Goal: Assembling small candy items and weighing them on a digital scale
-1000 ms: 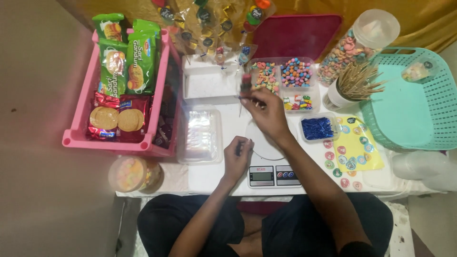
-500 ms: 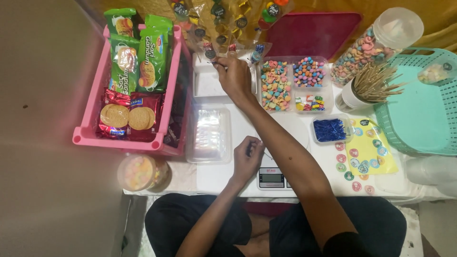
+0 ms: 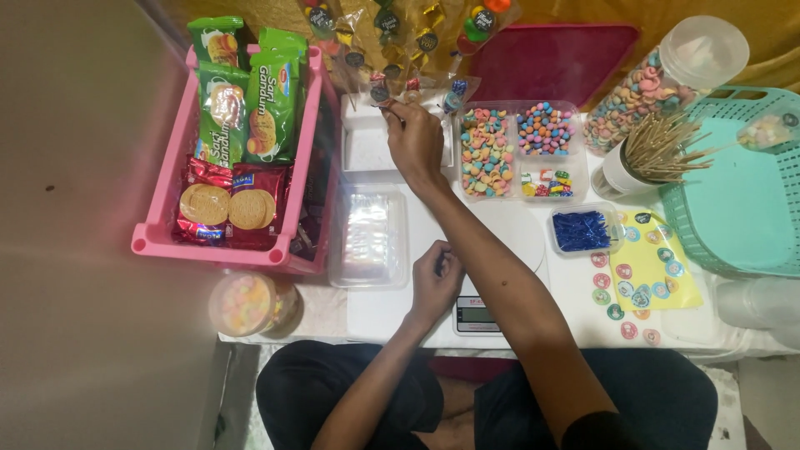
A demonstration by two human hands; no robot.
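White surface (image 3: 500, 229), centre frame. Pink crate (image 3: 162, 212) of biscuit packets, upper left. Teal basket (image 3: 742, 200), right edge. Clear compartment tray (image 3: 521, 150) of coloured candies, top centre. Right hand (image 3: 414, 142), top centre, reaching over white box (image 3: 367, 146), grip pinched on wrapped candy stick (image 3: 385, 98). Left hand (image 3: 435, 285), lower centre, grip loosely curled on the surface beside small digital scale (image 3: 477, 317); contents cannot be told.

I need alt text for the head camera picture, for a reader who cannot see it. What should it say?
Seen from above, a seated person's right hand reaches to small wrapped sweets on sticks above a white tray, while the left hand rests closed near a small scale. A pink crate of biscuit packs stands on the left; candy boxes and a teal basket on the right.
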